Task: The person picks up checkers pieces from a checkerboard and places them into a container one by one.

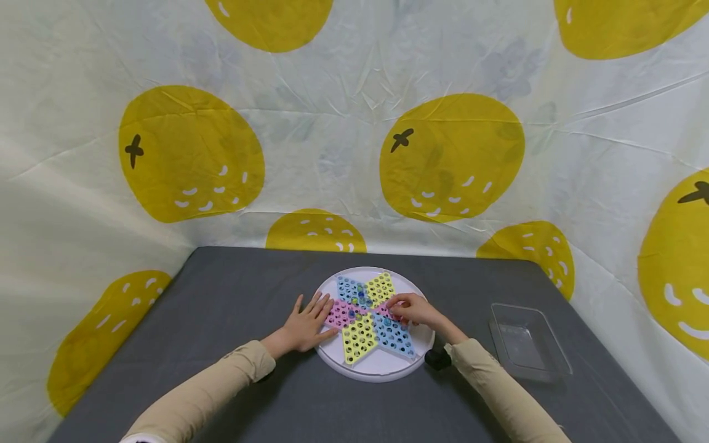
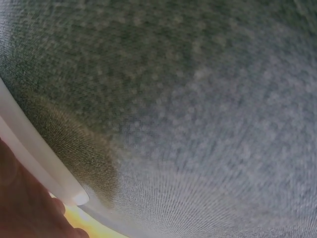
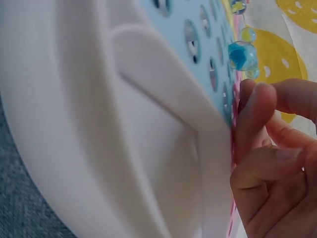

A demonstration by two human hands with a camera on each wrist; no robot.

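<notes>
A Chinese checkers board (image 1: 360, 338) with a pink, yellow and blue star lies on a round white base (image 1: 382, 372). Several glass marbles (image 1: 362, 295) sit around the star's middle and its far blue point. My left hand (image 1: 301, 327), fingers spread, rests at the base's left edge beside the pink point. Over the right pink point, the bent fingers of my right hand (image 1: 416, 311) reach down to the holes. In the right wrist view a blue marble (image 3: 242, 56) sits just past the fingertips (image 3: 263, 96). I cannot tell whether they pinch a marble.
A clear plastic box (image 1: 528, 344) stands on the dark cloth-covered table (image 1: 332, 412), right of the board. Behind and at both sides hangs a pale sheet (image 1: 332, 141) printed with big yellow fruits.
</notes>
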